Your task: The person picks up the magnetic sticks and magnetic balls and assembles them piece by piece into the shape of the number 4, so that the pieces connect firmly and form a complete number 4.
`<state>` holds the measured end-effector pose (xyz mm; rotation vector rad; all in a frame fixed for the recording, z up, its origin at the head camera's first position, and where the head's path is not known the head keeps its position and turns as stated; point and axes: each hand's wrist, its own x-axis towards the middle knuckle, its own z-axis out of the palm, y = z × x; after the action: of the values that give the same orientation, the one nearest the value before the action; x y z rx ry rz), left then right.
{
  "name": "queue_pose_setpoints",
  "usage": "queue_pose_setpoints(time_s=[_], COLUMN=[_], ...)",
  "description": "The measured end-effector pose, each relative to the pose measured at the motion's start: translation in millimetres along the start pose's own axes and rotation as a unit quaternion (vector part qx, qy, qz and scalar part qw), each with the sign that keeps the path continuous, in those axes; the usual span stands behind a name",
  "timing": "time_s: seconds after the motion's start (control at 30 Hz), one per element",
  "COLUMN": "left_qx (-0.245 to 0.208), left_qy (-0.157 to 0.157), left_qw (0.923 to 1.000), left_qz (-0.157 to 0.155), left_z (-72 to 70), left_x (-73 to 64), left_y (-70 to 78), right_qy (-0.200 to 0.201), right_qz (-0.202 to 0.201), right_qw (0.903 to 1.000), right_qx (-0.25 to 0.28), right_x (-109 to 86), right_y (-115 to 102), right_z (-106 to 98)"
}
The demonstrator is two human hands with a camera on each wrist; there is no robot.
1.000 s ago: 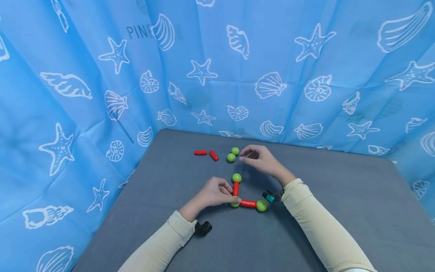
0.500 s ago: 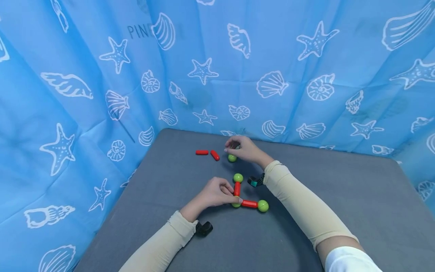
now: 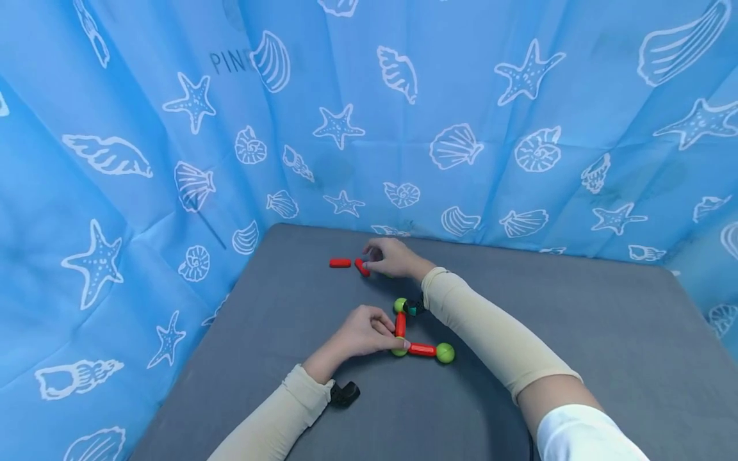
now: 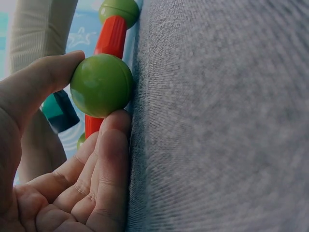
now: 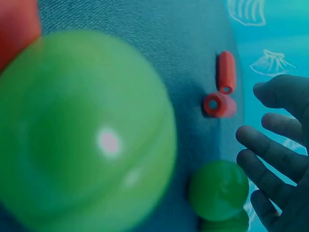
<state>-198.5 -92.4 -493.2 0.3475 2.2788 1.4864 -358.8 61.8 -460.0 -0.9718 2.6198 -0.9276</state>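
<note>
My left hand [image 3: 364, 334] pinches a green ball [image 4: 101, 86] between thumb and fingertips, low against the table. That ball is the corner of an L built from two red rods [image 3: 423, 349], with a green end ball [image 3: 445, 353] on the right and another [image 3: 400, 305] at the far end. Farther back, my right hand [image 3: 394, 257] hovers with loosely spread fingers and nothing between them. Close to its fingertips lies a loose red rod [image 3: 362, 267]. In the right wrist view, two loose green balls [image 5: 219, 190] sit below those fingers; the head view mostly hides them.
A second loose red rod [image 3: 340, 262] lies to the left of the first. The grey cloth-covered table [image 3: 277, 307] ends at the back against a blue curtain [image 3: 357, 160] printed with shells and starfish.
My right hand has moved left, past the loose green balls, to the nearer loose red rod. My left hand stays on the corner ball, and the L stays in place.
</note>
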Motion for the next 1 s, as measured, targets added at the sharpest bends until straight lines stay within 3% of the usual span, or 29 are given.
queue_pose_setpoints(time_s=[0.27,0.7,1.0], left_qx=[-0.021,-0.023,-0.021], left_qy=[-0.007,-0.011,-0.007], left_qw=[0.9997,0.9997,0.9998], left_qz=[0.003,-0.001,-0.003], left_z=[1.4,-2.1,-2.9], left_x=[-2.3,-0.5,-0.3], left_y=[-4.1,-0.1,0.3], right_qy=[-0.013,-0.043,-0.044], right_qz=[0.013,0.036,0.018], right_qw=[0.9996,0.9982,0.9987], right_qx=[-0.023,-0.02,0.02], right_x=[7.4,18.0,17.3], right_y=[-4,0,0], right_z=[13,11,11])
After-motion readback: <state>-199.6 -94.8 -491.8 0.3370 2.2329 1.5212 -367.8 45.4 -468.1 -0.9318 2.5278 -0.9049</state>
